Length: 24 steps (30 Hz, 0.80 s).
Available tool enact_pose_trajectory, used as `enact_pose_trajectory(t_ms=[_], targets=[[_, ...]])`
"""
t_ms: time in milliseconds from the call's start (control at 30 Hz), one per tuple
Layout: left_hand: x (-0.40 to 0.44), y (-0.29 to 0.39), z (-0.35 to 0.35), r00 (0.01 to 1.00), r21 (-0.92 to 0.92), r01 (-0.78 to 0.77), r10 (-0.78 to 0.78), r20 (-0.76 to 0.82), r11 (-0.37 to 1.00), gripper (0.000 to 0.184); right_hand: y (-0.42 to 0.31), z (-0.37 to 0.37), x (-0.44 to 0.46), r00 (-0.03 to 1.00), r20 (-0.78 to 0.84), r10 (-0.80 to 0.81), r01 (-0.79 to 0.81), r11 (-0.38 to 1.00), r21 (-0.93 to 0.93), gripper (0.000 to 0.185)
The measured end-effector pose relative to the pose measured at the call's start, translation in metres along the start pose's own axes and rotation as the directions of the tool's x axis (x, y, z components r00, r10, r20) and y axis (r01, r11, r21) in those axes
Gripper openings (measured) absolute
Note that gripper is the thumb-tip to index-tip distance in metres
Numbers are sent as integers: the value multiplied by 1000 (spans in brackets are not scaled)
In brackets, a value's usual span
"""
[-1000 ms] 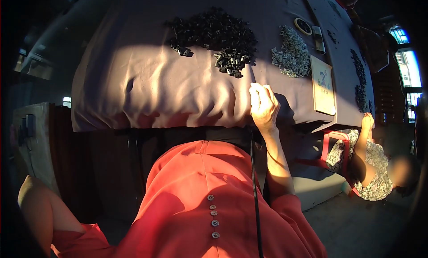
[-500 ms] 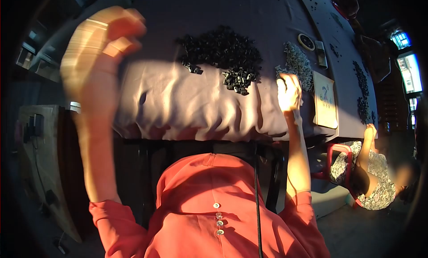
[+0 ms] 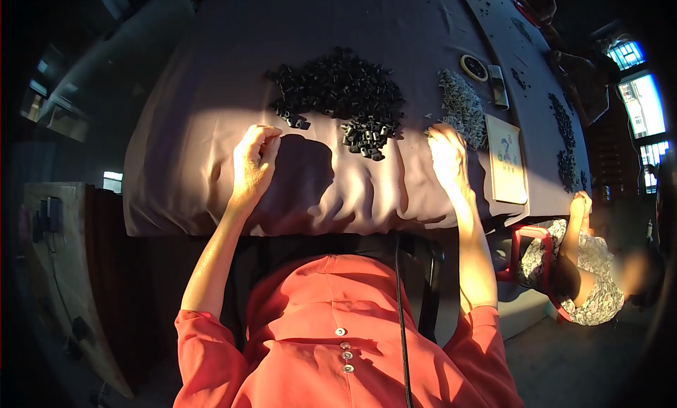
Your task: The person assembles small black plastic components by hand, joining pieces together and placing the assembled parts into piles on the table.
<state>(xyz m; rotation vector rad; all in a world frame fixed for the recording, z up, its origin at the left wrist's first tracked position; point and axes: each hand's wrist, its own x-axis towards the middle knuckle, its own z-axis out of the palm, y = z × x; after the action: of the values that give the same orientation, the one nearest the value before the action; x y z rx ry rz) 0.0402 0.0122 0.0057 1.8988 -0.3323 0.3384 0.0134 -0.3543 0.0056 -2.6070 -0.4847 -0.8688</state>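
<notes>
On the cloth-covered table [image 3: 183, 154] lies a wide heap of small black parts [image 3: 338, 83], its near end in sunlight. My left hand [image 3: 255, 161] is at the heap's lower left, fingers pressed together; anything between them is too small to make out. Beside a pile of small grey-white pieces [image 3: 462, 105] is my right hand [image 3: 448, 156], its fingertips pinched at the pile's left edge. Bright sun washes out that hand, and what it holds cannot be told.
Right of the pale pile lie a booklet [image 3: 506, 161], a round dark object with a light rim [image 3: 474, 67] and a small box [image 3: 498, 87]. More black parts [image 3: 564, 140] spread along the right side. A person in patterned clothes [image 3: 589, 267] sits near a red stool [image 3: 525, 246].
My left hand has come down from the upper left to the black heap's near side. My right hand moved right to the pale pile and now rests at its left edge. The view shifted slightly.
</notes>
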Motion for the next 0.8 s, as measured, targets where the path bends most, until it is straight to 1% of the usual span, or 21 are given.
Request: enact_pose_trajectory(t_ms=[33, 167, 300, 400, 433, 467, 533, 633, 733, 767, 800], targets=[[0, 2, 0, 999, 22, -40, 39, 15, 999, 8, 1, -4, -2, 1000, 3, -1, 1, 1000, -24, 15], [-1, 0, 1, 999, 41, -50, 50, 4, 998, 8, 12, -10, -7, 1000, -16, 19, -22, 983, -180, 14], [-1, 1, 2, 997, 69, -71, 72, -3, 995, 9, 9, -8, 5, 995, -91, 38, -59, 970, -238, 13], [-1, 0, 3, 996, 117, -94, 95, 2, 989, 9, -5, 0, 24, 995, -75, -65, 52, 986, -155, 13], [-1, 0, 4, 994, 135, -106, 107, 5, 985, 9, -9, 8, 31, 991, -106, -83, 71, 991, -114, 13], [0, -2, 5, 991, 152, -133, 133, 6, 979, 9, -16, 11, 35, 995, -76, -61, 52, 992, -116, 11], [0, -4, 4, 983, 188, -183, 185, 6, 965, 9, -19, 22, 43, 999, -34, -39, 39, 999, -26, 12], [-1, -3, 4, 989, 167, -149, 150, 8, 975, 9, -21, 36, 46, 999, 41, 27, -23, 995, -95, 14], [0, -2, 3, 988, 185, -152, 154, 4, 971, 9, -27, 27, 48, 997, 82, 1, 5, 998, -65, 18], [-1, -2, 3, 989, 180, -143, 145, 3, 973, 9, -24, 24, 49, 998, 59, 10, -4, 995, -102, 16], [-1, -2, 3, 991, 172, -135, 137, 5, 976, 9, -19, 18, 50, 998, 30, 51, -49, 997, -56, 14]])
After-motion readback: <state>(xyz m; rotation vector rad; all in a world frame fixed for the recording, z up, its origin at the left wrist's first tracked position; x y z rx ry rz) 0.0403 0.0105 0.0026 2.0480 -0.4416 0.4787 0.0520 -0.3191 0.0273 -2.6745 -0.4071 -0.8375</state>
